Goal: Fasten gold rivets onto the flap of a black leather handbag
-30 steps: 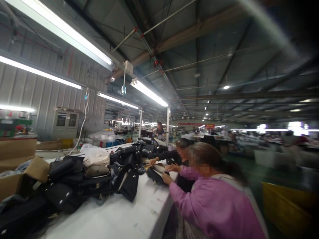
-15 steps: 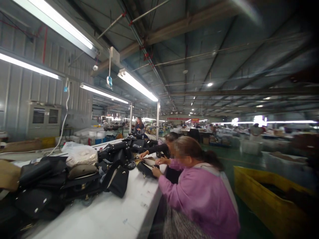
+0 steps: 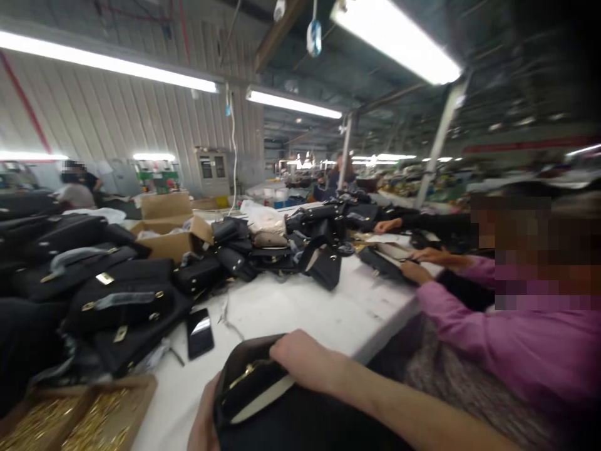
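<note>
A black handbag (image 3: 300, 413) lies at the bottom centre with its mouth facing up, showing a gold zip and a pale inner panel. My right hand (image 3: 305, 360) closes over the upper edge of its opening, the fingertips hidden inside. Along the bag's left side my left hand (image 3: 204, 413) grips it, with most of the fingers out of sight behind the black material. A phone (image 3: 200, 333) lies on the white table (image 3: 272, 304) just beyond the bag. To the left stands a divided tray (image 3: 141, 401) of small gold metal fittings.
Black bags (image 3: 136, 300) are heaped on the left, beside an open cardboard box (image 3: 164, 241). More black bags (image 3: 323, 263) lie farther along the table. At right, a co-worker in a pink top (image 3: 516, 344) handles another black bag (image 3: 382, 263).
The view has swung left and down. My hands and the black handbag, out of sight before, now show at the bottom, along with the phone and the tray.
</note>
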`<state>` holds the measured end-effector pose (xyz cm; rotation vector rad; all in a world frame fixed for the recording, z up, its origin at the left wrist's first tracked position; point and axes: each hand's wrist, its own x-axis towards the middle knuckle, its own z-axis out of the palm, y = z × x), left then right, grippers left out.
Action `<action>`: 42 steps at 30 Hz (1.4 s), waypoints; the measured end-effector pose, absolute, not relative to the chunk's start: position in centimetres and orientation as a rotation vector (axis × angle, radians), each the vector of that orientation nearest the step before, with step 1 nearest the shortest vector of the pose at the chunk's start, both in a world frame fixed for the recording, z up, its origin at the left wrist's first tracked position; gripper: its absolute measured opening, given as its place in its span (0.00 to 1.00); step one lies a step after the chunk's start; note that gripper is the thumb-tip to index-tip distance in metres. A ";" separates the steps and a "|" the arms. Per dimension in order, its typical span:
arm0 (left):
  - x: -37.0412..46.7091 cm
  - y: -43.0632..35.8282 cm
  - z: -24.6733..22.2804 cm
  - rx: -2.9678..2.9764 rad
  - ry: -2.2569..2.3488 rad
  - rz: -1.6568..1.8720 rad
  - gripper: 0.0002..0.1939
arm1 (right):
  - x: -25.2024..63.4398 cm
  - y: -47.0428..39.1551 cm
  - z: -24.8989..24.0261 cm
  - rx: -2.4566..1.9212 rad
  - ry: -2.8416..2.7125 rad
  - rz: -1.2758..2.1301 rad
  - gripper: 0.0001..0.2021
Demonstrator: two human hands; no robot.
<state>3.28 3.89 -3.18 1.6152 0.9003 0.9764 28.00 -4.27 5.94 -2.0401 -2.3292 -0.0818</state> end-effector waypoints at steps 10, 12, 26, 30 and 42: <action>1.9 4.0 -5.3 1.651 0.753 0.891 0.23 | 30.7 -3.9 8.3 -1.555 -2.397 0.380 0.14; 1.8 4.2 -5.4 1.638 0.786 0.904 0.22 | 31.9 -4.5 9.5 -1.457 -2.177 0.502 0.14; 3.2 4.1 -4.8 1.576 0.952 0.900 0.33 | 35.7 -8.3 1.5 -1.583 -1.649 0.627 0.42; 3.2 3.8 -4.3 1.479 0.875 0.913 0.31 | 35.0 -5.0 0.0 -1.411 -1.484 0.756 0.24; 2.7 4.6 -5.7 1.591 1.054 0.900 0.45 | 33.5 -3.8 -1.6 -1.407 -1.126 0.869 0.32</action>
